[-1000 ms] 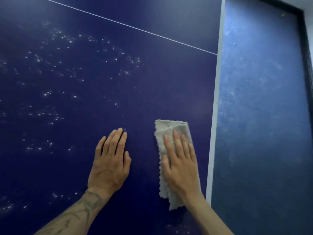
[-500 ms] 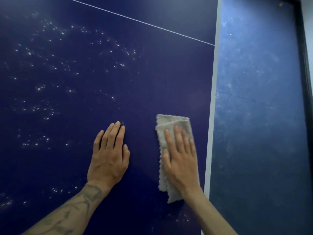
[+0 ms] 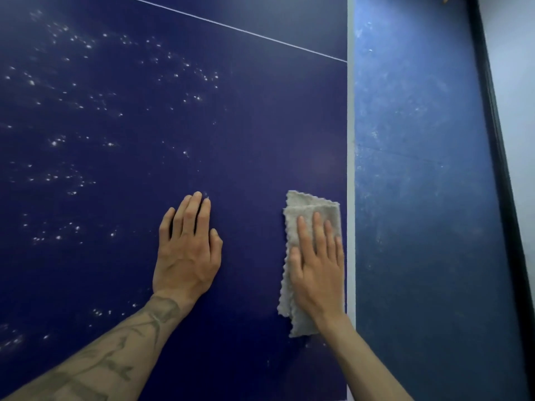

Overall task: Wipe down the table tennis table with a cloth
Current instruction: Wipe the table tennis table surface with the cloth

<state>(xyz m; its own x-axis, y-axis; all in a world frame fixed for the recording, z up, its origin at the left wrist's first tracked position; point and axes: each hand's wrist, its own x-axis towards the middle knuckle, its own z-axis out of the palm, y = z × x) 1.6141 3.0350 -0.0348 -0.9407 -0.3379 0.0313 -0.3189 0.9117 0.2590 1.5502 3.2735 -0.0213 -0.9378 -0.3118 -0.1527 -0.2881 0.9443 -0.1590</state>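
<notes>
The dark blue table tennis table (image 3: 246, 134) fills most of the view. White specks are scattered over its left and upper parts. A folded grey cloth (image 3: 307, 209) lies flat near the table's right edge. My right hand (image 3: 317, 267) presses on the cloth with straight fingers, close to the white edge line (image 3: 351, 169). My left hand (image 3: 188, 250) rests flat on the bare surface to the left of the cloth, fingers together and straight.
A thin white line (image 3: 231, 27) crosses the table at the top. Beyond the right edge lies a lighter blue, scuffed floor (image 3: 419, 198), bordered by a dark strip (image 3: 492, 140) and a pale wall (image 3: 518, 82).
My right hand has slid the cloth to the right, up to the white edge line. My left hand stays flat in about the same place.
</notes>
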